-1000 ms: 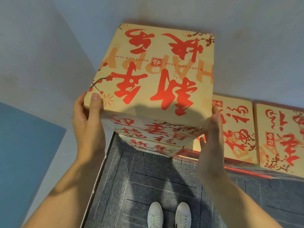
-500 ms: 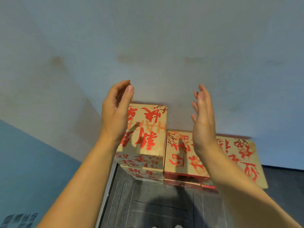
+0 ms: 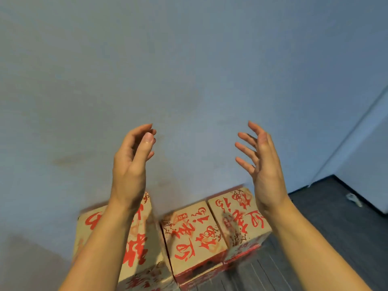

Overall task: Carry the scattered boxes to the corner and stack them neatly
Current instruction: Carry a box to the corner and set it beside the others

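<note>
Three tan cardboard boxes with red calligraphy stand in a row against the wall at the bottom of the head view. The left box (image 3: 139,244) tops a taller stack and my left forearm partly hides it. The middle box (image 3: 193,234) and the right box (image 3: 237,215) sit side by side beyond it. My left hand (image 3: 131,164) and my right hand (image 3: 262,162) are both raised in the air above the boxes, palms facing each other, fingers relaxed. Neither hand holds or touches anything.
A plain grey-blue wall (image 3: 189,70) fills most of the view. Dark grey carpet floor (image 3: 327,206) runs to the right, with a small white object (image 3: 354,199) lying on it near a white wall or door (image 3: 369,154).
A second ago both hands gripped the top box on the corner stack. They have let it go and lifted away, and the view has swung up and to the right.
</note>
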